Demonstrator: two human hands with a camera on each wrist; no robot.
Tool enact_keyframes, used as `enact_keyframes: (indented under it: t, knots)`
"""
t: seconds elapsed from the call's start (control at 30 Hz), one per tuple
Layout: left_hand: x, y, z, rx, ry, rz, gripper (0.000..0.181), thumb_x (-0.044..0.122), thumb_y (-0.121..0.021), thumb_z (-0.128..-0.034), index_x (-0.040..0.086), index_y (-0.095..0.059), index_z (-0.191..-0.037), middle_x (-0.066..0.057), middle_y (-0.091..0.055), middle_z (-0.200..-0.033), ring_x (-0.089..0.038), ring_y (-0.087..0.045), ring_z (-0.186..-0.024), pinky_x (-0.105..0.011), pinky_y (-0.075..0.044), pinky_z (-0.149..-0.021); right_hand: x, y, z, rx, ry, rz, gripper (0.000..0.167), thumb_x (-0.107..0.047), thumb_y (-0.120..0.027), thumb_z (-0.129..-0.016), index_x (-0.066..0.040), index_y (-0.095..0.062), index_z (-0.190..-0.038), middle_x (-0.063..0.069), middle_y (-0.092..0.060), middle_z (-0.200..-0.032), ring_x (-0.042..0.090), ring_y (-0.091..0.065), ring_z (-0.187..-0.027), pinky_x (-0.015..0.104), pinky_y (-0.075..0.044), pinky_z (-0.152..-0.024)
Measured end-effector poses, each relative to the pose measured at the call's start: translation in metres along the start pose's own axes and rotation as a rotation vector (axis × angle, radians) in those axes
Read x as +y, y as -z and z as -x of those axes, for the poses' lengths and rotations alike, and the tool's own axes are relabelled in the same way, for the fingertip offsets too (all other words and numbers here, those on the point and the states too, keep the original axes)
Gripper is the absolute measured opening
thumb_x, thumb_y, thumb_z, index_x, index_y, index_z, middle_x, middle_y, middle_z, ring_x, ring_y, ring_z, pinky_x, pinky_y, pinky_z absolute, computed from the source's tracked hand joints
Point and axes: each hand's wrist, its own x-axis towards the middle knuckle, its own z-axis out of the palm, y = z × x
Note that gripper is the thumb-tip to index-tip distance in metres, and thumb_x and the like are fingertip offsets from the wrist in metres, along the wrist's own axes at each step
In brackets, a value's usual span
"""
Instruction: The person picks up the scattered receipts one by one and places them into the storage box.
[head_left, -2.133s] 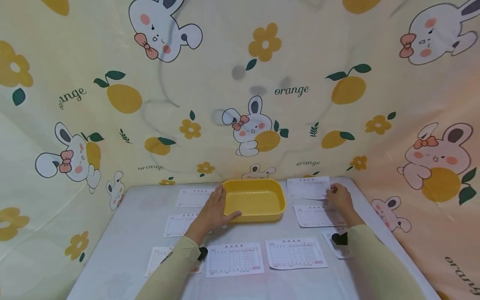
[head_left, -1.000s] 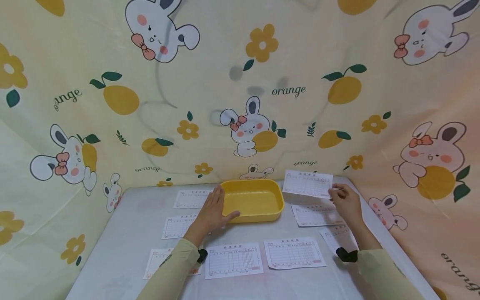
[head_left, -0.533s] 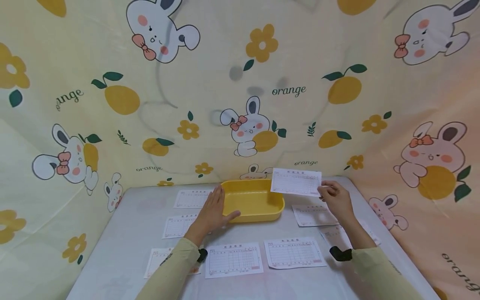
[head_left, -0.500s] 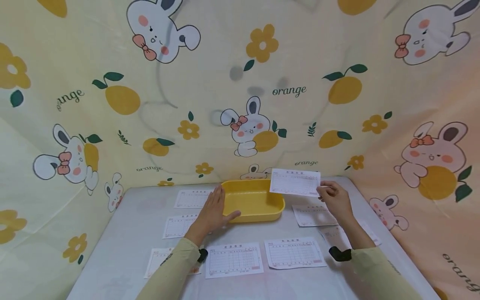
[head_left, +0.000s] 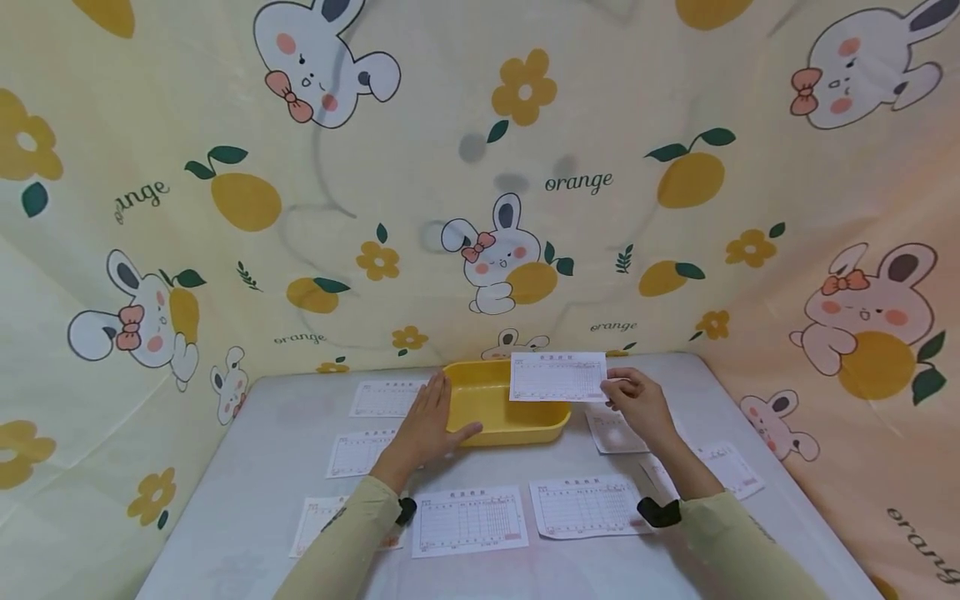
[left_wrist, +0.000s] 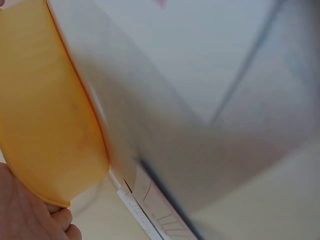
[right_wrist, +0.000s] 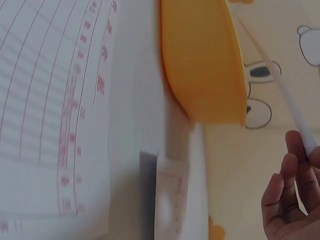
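Right hand (head_left: 641, 408) pinches thin printed paper slip (head_left: 558, 377) by its right edge, over right half of rounded, glossy yellow tray (head_left: 510, 437). Left hand (head_left: 425, 425), fingers straight, against tray's left end. Smooth pale table (head_left: 247, 467), rabbit-print cloth (head_left: 420, 167) behind. Left sleeve (head_left: 348, 533) partly hides lower-left slip (head_left: 315, 518); left-wrist view mostly blurred.

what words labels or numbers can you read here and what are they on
"orange": patterned cloth, three times in full
"orang": cloth's right side, cut off by the frame edge
One word on the cloth's left is distorted by a fold
Form in the right hand, forms on the table: print too small or blurred to read
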Motion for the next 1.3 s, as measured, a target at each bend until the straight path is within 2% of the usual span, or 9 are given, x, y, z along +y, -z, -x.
enact_keyframes:
  t: [0.13,0.3,0.37,0.53,0.73,0.83,0.93,1.07,1.3]
  knots:
    - [0.001,0.001,0.001,-0.007,-0.004,0.014,0.118,0.082,-0.046,-0.0985,-0.006,-0.012,-0.169,-0.022,-0.005,-0.179,-0.037,-0.006,-0.166,-0.047,-0.007,-0.135,-0.004,-0.010,-0.002,-0.030,-0.023,-0.018,0.031,-0.020,-0.070,-0.107,-0.002,-0.065,-0.132,0.011,-0.080,-0.104,0.033,-0.072,-0.091,0.029,-0.063,-0.079]
    - [0.002,0.004,0.001,-0.010,-0.006,0.010,0.117,0.082,-0.046,-0.0990,-0.006,-0.011,-0.168,-0.022,-0.005,-0.179,-0.037,-0.006,-0.166,-0.046,-0.006,-0.135,-0.009,-0.023,-0.006,-0.066,0.008,-0.060,0.030,-0.015,-0.071,-0.106,0.002,-0.065,-0.130,0.011,-0.080,-0.099,0.020,-0.071,-0.081,0.032,-0.064,-0.079]
    - [0.002,0.004,0.001,-0.009,-0.008,0.009,0.117,0.082,-0.046,-0.0990,-0.006,-0.011,-0.168,-0.023,-0.005,-0.178,-0.037,-0.006,-0.166,-0.046,-0.006,-0.135,-0.010,-0.028,-0.007,-0.073,0.018,-0.070,0.029,-0.013,-0.071,-0.105,0.002,-0.066,-0.129,0.011,-0.080,-0.098,0.022,-0.071,-0.081,0.031,-0.064,-0.079]
    - [0.000,0.003,-0.001,-0.003,-0.012,-0.004,0.118,0.083,-0.044,-0.0985,-0.006,-0.012,-0.168,-0.023,-0.006,-0.178,-0.037,-0.006,-0.166,-0.046,-0.007,-0.135,-0.014,-0.039,-0.008,-0.105,0.055,-0.076,0.028,-0.011,-0.071,-0.105,0.004,-0.065,-0.128,0.014,-0.080,-0.098,0.038,-0.073,-0.088,0.033,-0.065,-0.079]
    - [-0.001,0.001,-0.001,-0.002,-0.006,-0.010,0.121,0.087,-0.041,-0.0968,-0.006,-0.012,-0.169,-0.022,-0.005,-0.179,-0.036,-0.005,-0.167,-0.046,-0.007,-0.135,-0.018,-0.050,-0.007,-0.147,0.051,-0.039,0.030,-0.013,-0.070,-0.106,0.003,-0.065,-0.130,0.014,-0.080,-0.101,0.028,-0.073,-0.086,0.038,-0.065,-0.082]
    - [-0.001,0.001,-0.001,0.001,-0.008,-0.010,0.120,0.087,-0.041,-0.0969,-0.006,-0.013,-0.168,-0.022,-0.005,-0.179,-0.036,-0.006,-0.167,-0.046,-0.006,-0.135,-0.021,-0.055,-0.007,-0.155,0.046,-0.022,0.029,-0.013,-0.070,-0.106,0.002,-0.065,-0.130,0.015,-0.080,-0.102,0.029,-0.072,-0.086,0.043,-0.065,-0.084]
    - [0.000,0.001,-0.001,-0.003,-0.005,-0.010,0.120,0.086,-0.041,-0.0973,-0.006,-0.013,-0.168,-0.022,-0.005,-0.179,-0.036,-0.006,-0.167,-0.045,-0.007,-0.135,-0.024,-0.059,-0.007,-0.158,0.052,-0.018,0.027,-0.011,-0.070,-0.106,0.002,-0.065,-0.129,0.015,-0.080,-0.100,0.032,-0.073,-0.086,0.037,-0.064,-0.080]
    - [0.001,0.001,-0.002,-0.019,0.010,-0.006,0.121,0.086,-0.042,-0.0967,-0.005,-0.012,-0.169,-0.021,-0.003,-0.179,-0.034,-0.004,-0.167,-0.044,-0.007,-0.135,-0.025,-0.063,-0.007,-0.168,0.058,-0.005,0.026,-0.012,-0.070,-0.106,0.001,-0.066,-0.128,0.012,-0.079,-0.097,0.028,-0.071,-0.084,0.024,-0.058,-0.070]
    - [0.003,0.001,-0.001,-0.041,0.051,0.005,0.118,0.083,-0.047,-0.0973,-0.001,-0.008,-0.170,-0.015,0.002,-0.180,-0.029,0.000,-0.167,-0.042,-0.005,-0.135,-0.024,-0.070,-0.008,-0.195,0.063,0.024,0.024,-0.013,-0.071,-0.106,0.000,-0.067,-0.126,0.009,-0.077,-0.092,0.026,-0.067,-0.081,0.025,-0.056,-0.070]
